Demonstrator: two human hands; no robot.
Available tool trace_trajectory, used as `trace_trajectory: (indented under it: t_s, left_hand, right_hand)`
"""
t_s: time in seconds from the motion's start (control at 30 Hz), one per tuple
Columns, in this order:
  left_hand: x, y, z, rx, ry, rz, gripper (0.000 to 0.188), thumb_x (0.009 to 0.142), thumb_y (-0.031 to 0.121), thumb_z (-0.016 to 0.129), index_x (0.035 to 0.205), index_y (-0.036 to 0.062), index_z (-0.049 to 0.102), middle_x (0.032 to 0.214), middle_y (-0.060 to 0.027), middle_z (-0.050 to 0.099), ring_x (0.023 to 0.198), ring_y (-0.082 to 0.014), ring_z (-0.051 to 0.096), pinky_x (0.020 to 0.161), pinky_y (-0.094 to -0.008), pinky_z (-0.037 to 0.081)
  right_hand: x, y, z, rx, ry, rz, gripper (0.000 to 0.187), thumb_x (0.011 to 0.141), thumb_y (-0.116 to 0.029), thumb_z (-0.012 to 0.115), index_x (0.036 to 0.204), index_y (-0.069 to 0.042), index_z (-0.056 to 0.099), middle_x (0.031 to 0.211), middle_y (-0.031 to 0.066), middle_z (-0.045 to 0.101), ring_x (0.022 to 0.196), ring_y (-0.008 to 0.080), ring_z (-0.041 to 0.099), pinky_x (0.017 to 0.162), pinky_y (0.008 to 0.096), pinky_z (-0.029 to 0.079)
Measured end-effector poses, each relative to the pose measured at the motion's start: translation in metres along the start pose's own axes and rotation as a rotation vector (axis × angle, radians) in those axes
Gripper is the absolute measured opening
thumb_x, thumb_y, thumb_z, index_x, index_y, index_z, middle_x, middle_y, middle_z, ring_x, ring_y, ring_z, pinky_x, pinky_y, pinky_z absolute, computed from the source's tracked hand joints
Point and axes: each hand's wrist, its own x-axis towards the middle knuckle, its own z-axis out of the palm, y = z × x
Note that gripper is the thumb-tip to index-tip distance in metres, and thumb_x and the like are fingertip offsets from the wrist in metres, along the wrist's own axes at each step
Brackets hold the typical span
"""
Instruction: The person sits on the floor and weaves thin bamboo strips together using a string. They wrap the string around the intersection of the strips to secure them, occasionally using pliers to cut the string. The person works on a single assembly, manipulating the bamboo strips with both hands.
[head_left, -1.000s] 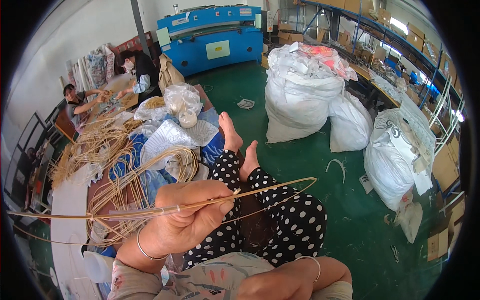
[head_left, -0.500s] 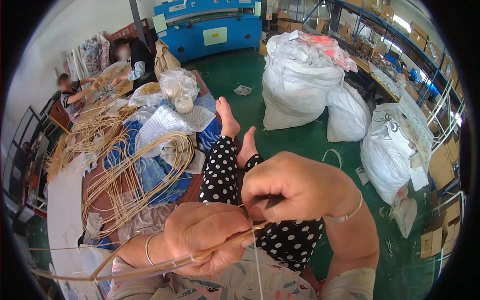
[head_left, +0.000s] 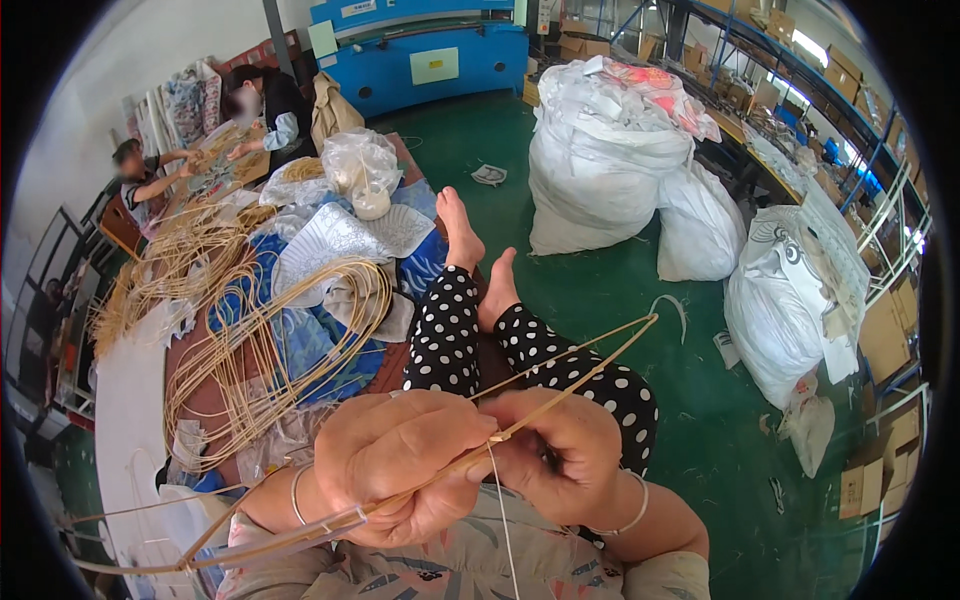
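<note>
A thin bamboo strip frame (head_left: 560, 394), bent to a narrow point at its far right end, crosses in front of me. My left hand (head_left: 400, 465) is closed around it, with the thumb pressed along the strip. From a small joint on the strip, a white thread (head_left: 503, 525) hangs down over my lap. My right hand (head_left: 562, 458) is closed just right of that joint, its fingertips against the strip. Something dark shows between its fingers; what it grips is mostly hidden. A clear strip covers part of the bamboo left of my left hand.
Bundles of looped bamboo strips (head_left: 285, 345) lie left on a low brown platform, beside a patterned white fabric fan (head_left: 335, 250). Large white sacks (head_left: 595, 190) stand on the green floor (head_left: 620, 290). Two people work at a table far left. My legs stretch forward.
My right hand has dropped lower and drawn closer to my body. The pointed end of the bamboo frame, hidden before, now sticks out beyond it to the upper right.
</note>
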Motion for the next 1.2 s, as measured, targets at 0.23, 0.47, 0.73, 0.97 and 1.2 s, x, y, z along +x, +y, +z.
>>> trace_trajectory:
  t_s: [0.23, 0.47, 0.73, 0.97, 1.2]
  left_hand:
    - [-0.007, 0.002, -0.004, 0.061, -0.120, -0.012, 0.016, 0.075, 0.009, 0.063, 0.087, -0.0003, 0.058, 0.073, -0.0111, 0.061, 0.058, -0.0238, 0.061, 0.048, -0.0288, 0.048]
    - [0.004, 0.007, -0.010, -0.144, -0.304, -0.031, 0.019, 0.070, 0.004, 0.066, 0.084, -0.0012, 0.055, 0.069, -0.0110, 0.058, 0.052, -0.0240, 0.058, 0.041, -0.0297, 0.046]
    - [-0.007, 0.005, -0.010, 0.000, -0.145, -0.053, 0.015, 0.072, 0.004, 0.065, 0.084, -0.0010, 0.057, 0.069, -0.0105, 0.059, 0.050, -0.0230, 0.058, 0.040, -0.0286, 0.044]
    - [-0.009, 0.001, -0.021, -0.002, -0.044, -0.062, 0.012, 0.072, 0.002, 0.063, 0.083, -0.0026, 0.059, 0.068, -0.0113, 0.059, 0.052, -0.0238, 0.059, 0.044, -0.0293, 0.047]
    - [-0.005, -0.014, -0.023, -0.025, 0.161, -0.030, 0.010, 0.072, 0.005, 0.063, 0.078, -0.0015, 0.058, 0.069, -0.0133, 0.059, 0.053, -0.0242, 0.058, 0.043, -0.0274, 0.044]
  right_hand:
    - [0.000, -0.016, -0.017, -0.468, -0.098, -0.484, 0.028, 0.060, -0.008, 0.066, 0.086, -0.003, 0.056, 0.072, 0.0061, 0.056, 0.052, 0.0215, 0.052, 0.044, 0.0284, 0.039]
    - [0.071, -0.010, -0.039, -0.050, -0.637, -0.266, 0.008, 0.063, -0.004, 0.061, 0.068, -0.006, 0.054, 0.060, 0.0033, 0.053, 0.051, 0.0200, 0.052, 0.045, 0.0306, 0.038]
    - [0.081, 0.005, -0.031, 0.150, -0.867, 0.190, 0.005, 0.071, -0.003, 0.059, 0.068, -0.001, 0.055, 0.057, 0.0014, 0.052, 0.049, 0.0101, 0.047, 0.048, 0.0240, 0.035]
    - [0.055, -0.005, -0.047, 0.222, 0.183, 0.055, 0.004, 0.076, -0.003, 0.056, 0.080, -0.001, 0.056, 0.063, 0.0088, 0.055, 0.056, 0.0137, 0.055, 0.053, 0.0253, 0.045]
    - [0.019, -0.030, -0.031, 0.477, -0.493, -0.260, 0.017, 0.084, -0.012, 0.047, 0.083, 0.003, 0.057, 0.070, 0.0129, 0.055, 0.056, 0.0205, 0.055, 0.047, 0.0286, 0.042]
